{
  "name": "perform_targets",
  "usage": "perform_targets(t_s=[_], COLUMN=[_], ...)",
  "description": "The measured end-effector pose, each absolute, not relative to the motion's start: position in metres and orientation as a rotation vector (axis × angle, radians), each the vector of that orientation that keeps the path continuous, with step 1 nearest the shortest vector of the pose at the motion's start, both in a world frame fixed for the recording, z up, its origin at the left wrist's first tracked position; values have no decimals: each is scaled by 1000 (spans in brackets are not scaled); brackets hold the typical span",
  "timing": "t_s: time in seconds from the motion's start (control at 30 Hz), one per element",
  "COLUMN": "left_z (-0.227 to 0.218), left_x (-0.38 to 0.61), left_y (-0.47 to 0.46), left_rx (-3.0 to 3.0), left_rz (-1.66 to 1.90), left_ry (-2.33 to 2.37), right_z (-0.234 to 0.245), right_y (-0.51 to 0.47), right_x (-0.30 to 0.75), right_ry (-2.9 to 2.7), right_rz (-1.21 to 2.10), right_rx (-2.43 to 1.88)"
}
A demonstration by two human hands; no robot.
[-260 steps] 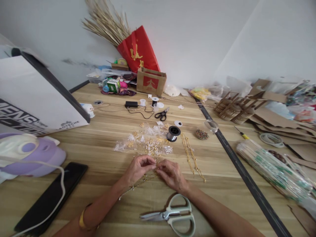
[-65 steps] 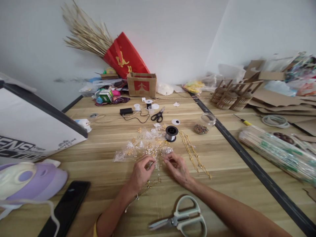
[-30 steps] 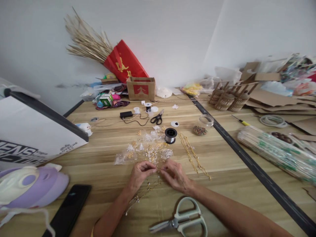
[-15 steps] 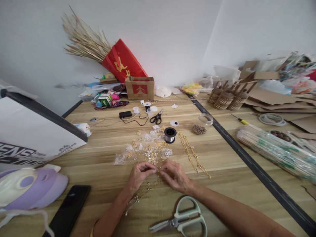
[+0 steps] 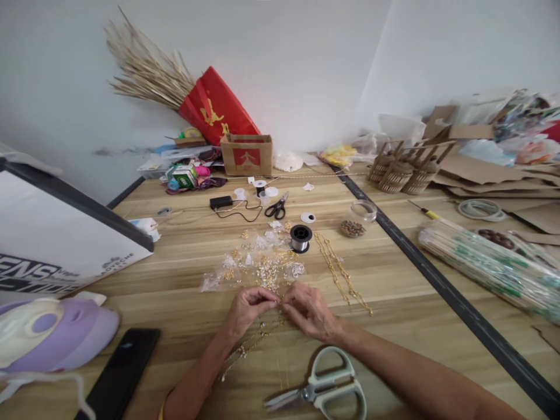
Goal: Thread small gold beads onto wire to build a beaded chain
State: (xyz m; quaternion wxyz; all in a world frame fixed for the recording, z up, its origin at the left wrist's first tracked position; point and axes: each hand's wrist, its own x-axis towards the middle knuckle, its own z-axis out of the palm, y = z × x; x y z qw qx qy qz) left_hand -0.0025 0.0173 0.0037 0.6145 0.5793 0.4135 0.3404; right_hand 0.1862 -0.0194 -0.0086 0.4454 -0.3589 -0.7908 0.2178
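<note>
Thumb and forefinger of my left hand (image 5: 251, 309) are pinched together, closed at the upper end of a gold beaded chain (image 5: 262, 333). My right hand (image 5: 308, 309) pinches at the same spot, its fingertips almost touching the left ones. The exact bit between the fingertips is too small to make out. Below the hands the chain trails down toward my left forearm. Just beyond the fingers lies a spread of small gold and clear beads (image 5: 266, 269), some in clear bags. Large pale-green-handled scissors (image 5: 330, 385) lie partly open in front of me.
A wire spool (image 5: 301, 238) stands behind the beads. To its right are a gold chain (image 5: 336, 271) and a clear jar (image 5: 356, 220) of beads. A black phone (image 5: 122, 370) lies at left, wrapped sticks (image 5: 485, 268) at right. Black-handled scissors (image 5: 277, 205) lie farther back.
The scene has shifted very slightly in view as the camera moved. Both hands keep the same pinch at the same place.
</note>
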Motion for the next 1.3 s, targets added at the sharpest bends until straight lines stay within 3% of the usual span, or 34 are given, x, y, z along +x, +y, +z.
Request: perform_targets(t_s=[1.3], left_z=[0], left_x=[-2], left_y=[17], left_rx=[1320], left_rz=[757], left_ry=[928], right_z=[-8], right_y=[-18], right_x=[184], right_ry=[-1969], right_rz=[508], right_rx=[-864])
